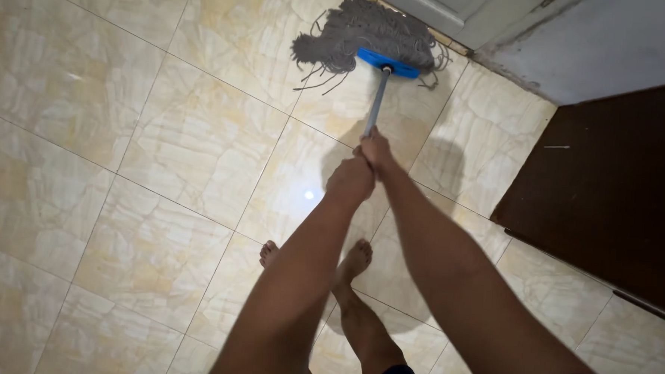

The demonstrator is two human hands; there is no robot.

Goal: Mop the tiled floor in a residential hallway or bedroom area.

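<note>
Both hands were closed around the grey metal mop handle (376,103) — the left hand (350,179) lower on the shaft, fingers wrapped tight, and the right hand (376,148) just above it, touching it, fingers likewise clamped on the pole. The mop head (365,37), a blue clamp with a spread of grey strings, lay flat on the tiled floor (162,150) at its far edge, the strings reaching the foot of the pale door (430,3) and the whitish wall (608,42) beside it.

Judged from how things lay, the mopping had reached the floor's border by the doorway; the tiles near the bare feet (348,262) gave back a bright spot of light, which suggested a wet sheen, though I cannot tell how much of the floor was covered. The dark brown mat (608,199) along the right edge lay apart from the mop — the tiles beside it looked no different from the rest.
</note>
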